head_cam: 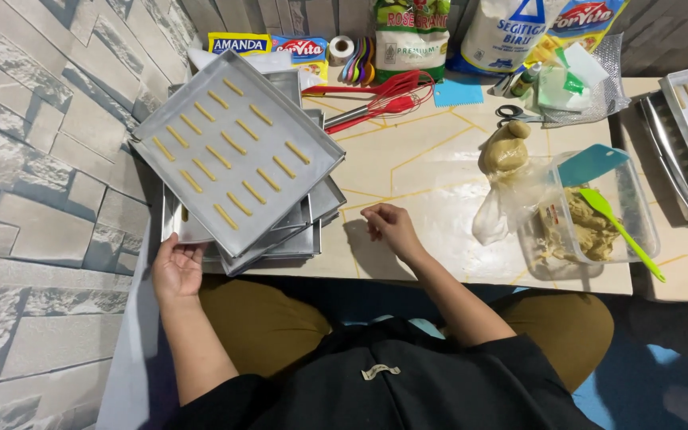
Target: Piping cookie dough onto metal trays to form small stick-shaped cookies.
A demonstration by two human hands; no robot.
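Gripping the lower left edge of the tray stack (201,231), the left hand (175,269) is closed on it. Dough sticks (232,143) are carried on the top tray (153,127). At frame centre, the right hand (392,229) is held loosely curled and empty over the table (431,175).

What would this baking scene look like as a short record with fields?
Setting: low table beside a stone-pattern wall
Left hand: grips the near edge of the stack of trays
Top tray: tilted, holds rows of thin dough sticks
Right hand: rests on the table, fingers curled, holding nothing visible
Plastic box: holds dough and a green spatula
Piping bag: filled with dough, lying next to the box
Behind: red whisks, scissors, ingredient bags
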